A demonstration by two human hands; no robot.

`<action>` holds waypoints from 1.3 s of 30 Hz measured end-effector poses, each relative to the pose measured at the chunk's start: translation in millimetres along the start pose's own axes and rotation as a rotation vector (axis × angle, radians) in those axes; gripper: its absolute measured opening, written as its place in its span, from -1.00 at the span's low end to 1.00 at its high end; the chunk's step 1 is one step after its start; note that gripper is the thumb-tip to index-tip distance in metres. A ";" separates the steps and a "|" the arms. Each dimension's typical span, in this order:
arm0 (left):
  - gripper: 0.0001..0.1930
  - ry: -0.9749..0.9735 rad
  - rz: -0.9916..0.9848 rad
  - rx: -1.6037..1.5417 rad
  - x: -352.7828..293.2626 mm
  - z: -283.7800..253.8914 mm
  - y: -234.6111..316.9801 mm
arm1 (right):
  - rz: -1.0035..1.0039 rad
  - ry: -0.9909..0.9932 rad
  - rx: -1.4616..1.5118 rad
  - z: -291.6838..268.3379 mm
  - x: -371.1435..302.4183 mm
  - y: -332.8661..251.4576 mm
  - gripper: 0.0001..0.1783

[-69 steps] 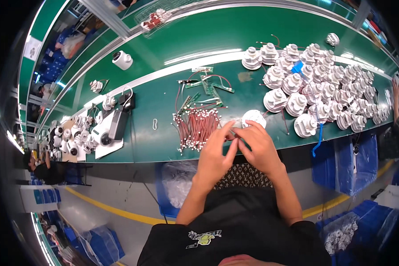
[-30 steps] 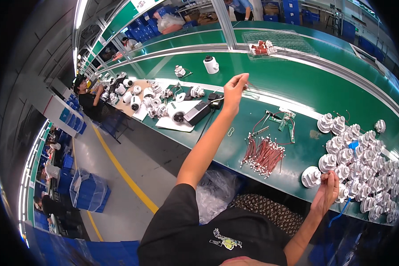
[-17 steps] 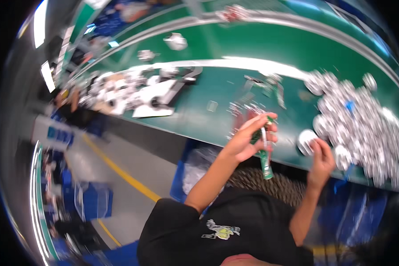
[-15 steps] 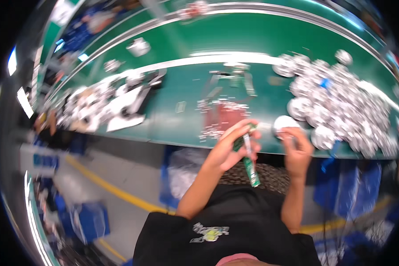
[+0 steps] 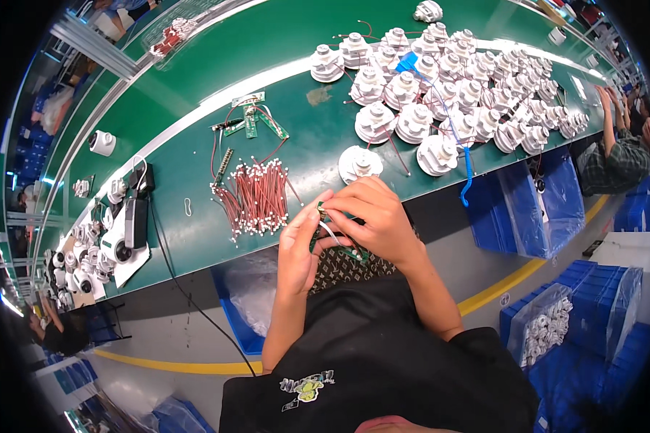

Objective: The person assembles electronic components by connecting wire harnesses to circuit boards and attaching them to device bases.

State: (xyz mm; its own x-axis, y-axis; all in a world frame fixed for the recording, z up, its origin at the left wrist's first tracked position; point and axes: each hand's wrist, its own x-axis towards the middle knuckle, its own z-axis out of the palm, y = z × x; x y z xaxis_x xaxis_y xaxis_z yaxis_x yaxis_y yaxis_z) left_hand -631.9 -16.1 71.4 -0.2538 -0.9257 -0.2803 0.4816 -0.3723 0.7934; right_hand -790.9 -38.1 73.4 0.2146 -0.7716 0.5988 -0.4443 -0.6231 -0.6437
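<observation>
My left hand (image 5: 297,251) is closed around a narrow green circuit board (image 5: 357,253), mostly covered by fingers. A white wire (image 5: 330,232) curves out between the two hands. The fingers of my right hand (image 5: 377,220) are pinched together at the board's upper end, against my left fingertips. Whatever small part they grip is hidden. Just beyond my right hand, a white round housing (image 5: 360,164) rests near the table's front edge, touched by neither hand. Left of my hands lies a bundle of red wires with white connectors (image 5: 256,196).
Several white housings (image 5: 414,123) crowd the green table (image 5: 188,180) at right, with a blue strap (image 5: 466,177) hanging over its edge. Behind the wires lie green boards (image 5: 250,119). White cameras (image 5: 115,242) and a black cable (image 5: 167,263) are at left. Blue bins (image 5: 527,209) stand below.
My right hand has left the white housing and come to the circuit board in my left hand. The two hands now meet. The view has turned rightward and sharpened.
</observation>
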 end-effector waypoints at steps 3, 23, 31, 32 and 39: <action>-0.57 0.013 0.011 0.030 0.2 -1.7 -3.7 | -0.002 0.028 -0.011 2.2 -0.4 -0.8 -0.82; -0.50 0.126 0.128 0.265 -0.2 0.9 -13.4 | -0.036 0.006 -0.169 12.0 -1.3 -5.7 -0.84; -0.47 0.170 0.226 0.410 -2.8 10.2 -16.0 | -0.071 0.107 -0.230 21.0 -3.1 -7.8 -0.81; -0.47 0.201 0.242 0.410 -3.2 12.2 -17.1 | -0.070 0.108 -0.230 21.1 -3.8 -7.9 -0.81; -0.44 0.258 0.263 0.488 -4.1 13.2 -23.4 | -0.051 0.046 -0.209 19.8 -7.9 -3.1 -0.77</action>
State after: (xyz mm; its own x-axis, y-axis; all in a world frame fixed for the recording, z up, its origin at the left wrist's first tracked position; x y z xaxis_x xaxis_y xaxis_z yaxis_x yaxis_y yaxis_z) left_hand -653.2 -2.8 61.1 0.0619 -0.9914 -0.1149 0.0451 -0.1123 0.9927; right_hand -774.0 -32.6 61.2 0.2042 -0.7301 0.6521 -0.6056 -0.6176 -0.5017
